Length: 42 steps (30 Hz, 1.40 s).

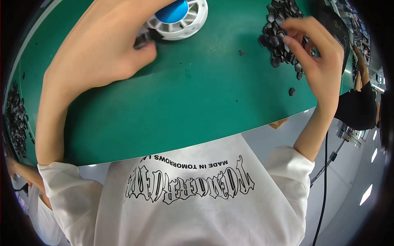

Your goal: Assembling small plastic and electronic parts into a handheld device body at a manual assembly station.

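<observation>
My left hand [104, 47] is raised over the green table with its thumb bent in. A small dark piece [142, 39], smeared by motion, shows between thumb and fingers; the fingertips are partly hidden. Right beside it is a white round spoked fixture [191, 25] with a blue centre [172, 13], cut off by the upper edge. At the far right, my right hand [318, 47] reaches over a heap of small black angular pieces [276, 43]. Its thumb and index finger are apart, with pieces of the heap visible between them; the other fingers are curled and partly hidden.
One loose black piece [292, 91] lies nearer on the green table [197, 94]. Another black heap [16, 117] is at the left rim. Behind my right hand stands a black mesh container [334, 26]. Other people [357, 108] are at both sides.
</observation>
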Motion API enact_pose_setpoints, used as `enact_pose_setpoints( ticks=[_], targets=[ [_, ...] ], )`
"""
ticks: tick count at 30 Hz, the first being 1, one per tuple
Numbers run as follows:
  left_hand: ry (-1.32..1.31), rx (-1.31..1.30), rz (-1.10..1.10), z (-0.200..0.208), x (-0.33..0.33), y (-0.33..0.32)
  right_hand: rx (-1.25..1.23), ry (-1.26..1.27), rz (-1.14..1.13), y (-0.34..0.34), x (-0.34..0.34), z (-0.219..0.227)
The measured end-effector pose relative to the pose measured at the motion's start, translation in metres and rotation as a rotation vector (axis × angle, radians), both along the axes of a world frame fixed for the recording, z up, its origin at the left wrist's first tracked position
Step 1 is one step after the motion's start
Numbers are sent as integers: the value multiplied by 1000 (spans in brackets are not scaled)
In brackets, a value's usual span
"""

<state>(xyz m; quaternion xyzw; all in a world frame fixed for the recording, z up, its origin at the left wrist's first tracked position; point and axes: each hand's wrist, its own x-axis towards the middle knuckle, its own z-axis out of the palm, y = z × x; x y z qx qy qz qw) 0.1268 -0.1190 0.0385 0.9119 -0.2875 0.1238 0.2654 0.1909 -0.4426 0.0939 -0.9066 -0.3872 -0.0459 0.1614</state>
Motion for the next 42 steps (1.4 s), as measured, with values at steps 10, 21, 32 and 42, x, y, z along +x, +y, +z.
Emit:
enact_pose_setpoints(
  ticks=[10,21,32,42],
  targets=[
    [118,-28,16,-10,-2,21,-27,18,12,-3,6,-24],
    [-3,36,-31,11,7,14,43,-451,492,9,-44,0],
    [260,151,265,5,-13,19,410,-116,629,48,-30,-24],
    [-66,21,-86,30,8,2,196,-158,340,59,-30,-13]
  ],
)
